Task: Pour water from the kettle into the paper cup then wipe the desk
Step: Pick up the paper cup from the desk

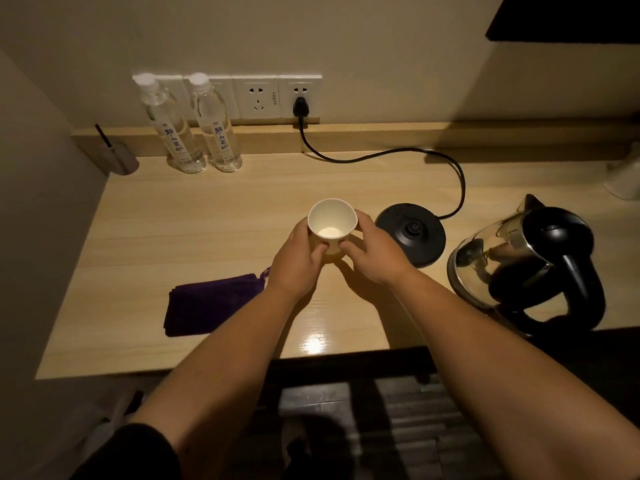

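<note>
Kettle (526, 261) stands off its base (410, 233) at about three o'clock from the paper cup (331, 225), handle toward the desk (214, 223) edge, nearest the right hand (372, 252); both it and the left hand (296, 263) cup the paper cup upright mid-desk.

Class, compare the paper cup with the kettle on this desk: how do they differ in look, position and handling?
The paper cup is small, white and open-topped; the kettle is larger, glass and black, lidded. The left hand and right hand grip the cup; the kettle stands untouched, right of its base.
</note>
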Demonstrator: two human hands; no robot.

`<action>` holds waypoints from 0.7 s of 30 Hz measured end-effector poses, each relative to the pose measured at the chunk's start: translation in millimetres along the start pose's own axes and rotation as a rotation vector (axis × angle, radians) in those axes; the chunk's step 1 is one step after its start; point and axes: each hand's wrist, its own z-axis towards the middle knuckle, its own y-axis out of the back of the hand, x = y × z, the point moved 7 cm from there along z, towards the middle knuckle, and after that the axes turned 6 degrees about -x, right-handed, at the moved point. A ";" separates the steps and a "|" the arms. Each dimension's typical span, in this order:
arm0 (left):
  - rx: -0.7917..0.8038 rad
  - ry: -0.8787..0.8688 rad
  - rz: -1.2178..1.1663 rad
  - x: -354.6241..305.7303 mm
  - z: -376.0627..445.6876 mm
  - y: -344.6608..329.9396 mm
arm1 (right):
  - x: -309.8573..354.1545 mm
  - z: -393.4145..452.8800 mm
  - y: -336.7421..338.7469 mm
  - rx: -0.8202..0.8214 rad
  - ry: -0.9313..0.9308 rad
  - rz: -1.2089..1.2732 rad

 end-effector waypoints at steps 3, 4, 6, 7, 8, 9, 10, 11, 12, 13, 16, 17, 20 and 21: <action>-0.026 0.044 -0.010 -2.6 -29.7 -8.8 | -10.3 -24.7 -1.5 0.024 0.003 0.017; -0.033 0.062 -0.007 -4.8 -39.2 -11.4 | -13.1 -32.9 -1.3 0.034 0.005 0.026; -0.039 0.090 -0.002 -10.2 -57.5 -16.2 | -19.3 -48.9 1.7 0.051 0.004 0.046; -0.039 0.090 -0.001 -13.6 -65.9 -19.0 | -22.5 -56.1 3.5 0.061 0.008 0.048; -0.037 0.088 0.000 -16.4 -73.3 -21.9 | -25.5 -62.8 4.7 0.074 0.012 0.044; -0.036 0.093 0.000 -18.8 -79.7 -24.6 | -28.5 -68.8 5.6 0.087 0.010 0.040; -0.038 0.104 -0.004 -19.8 -85.1 -27.2 | -32.1 -73.4 5.7 0.099 0.000 0.046; -0.041 0.112 -0.013 -20.3 -89.6 -29.5 | -35.5 -77.1 4.7 0.110 -0.016 0.063; -0.044 0.112 -0.028 -20.7 -93.3 -31.5 | -38.6 -79.9 3.3 0.119 -0.035 0.088; -0.048 0.106 -0.045 -21.6 -95.7 -32.7 | -40.8 -81.8 2.1 0.125 -0.050 0.111; -0.034 0.099 -0.103 -20.6 -97.5 -34.0 | -44.3 -83.8 2.0 0.130 -0.064 0.158; -0.013 0.113 -0.125 -18.3 -96.6 -35.2 | -45.1 -83.8 2.4 0.129 -0.061 0.168; 0.055 0.206 -0.134 -5.1 -93.5 -38.5 | -48.3 -86.6 10.3 0.099 -0.060 0.104; 0.066 0.218 -0.133 -2.1 -92.1 -39.3 | -48.4 -88.5 15.6 0.074 -0.048 0.067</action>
